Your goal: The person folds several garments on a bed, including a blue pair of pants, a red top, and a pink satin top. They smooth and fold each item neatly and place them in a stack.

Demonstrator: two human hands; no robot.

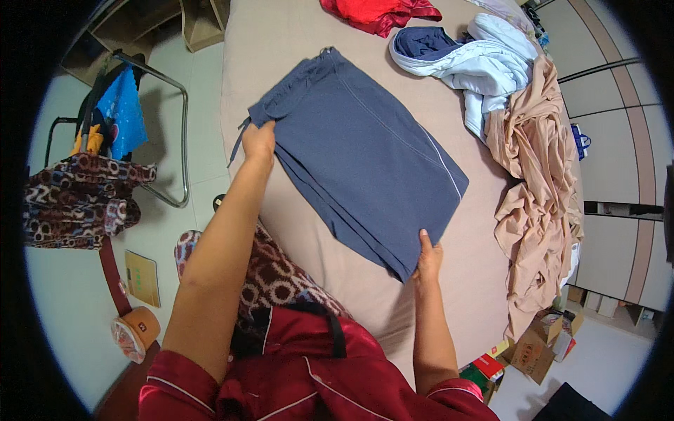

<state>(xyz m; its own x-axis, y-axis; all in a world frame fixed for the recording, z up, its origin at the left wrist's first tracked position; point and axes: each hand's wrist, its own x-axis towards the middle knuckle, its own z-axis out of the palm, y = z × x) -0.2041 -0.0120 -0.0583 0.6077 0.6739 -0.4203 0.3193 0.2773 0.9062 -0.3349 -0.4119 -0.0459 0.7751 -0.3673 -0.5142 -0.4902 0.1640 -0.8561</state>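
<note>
A pair of dark blue-grey drawstring shorts, folded lengthwise, lies across the bed before me. Its gathered waistband points to the upper left, and a white stripe runs along the far leg edge. My left hand grips the waistband's near corner, close to the dangling drawstring. At the opposite end, my right hand holds the leg hem with the thumb on top and the fingers hidden beneath. The fabric between both hands looks mostly flat, with layered edges on the near side.
The bed's beige sheet spreads below. A crumpled peach cloth, a light blue garment and red clothing lie on it. A metal-framed chair stands left; cardboard boxes sit on the floor at right.
</note>
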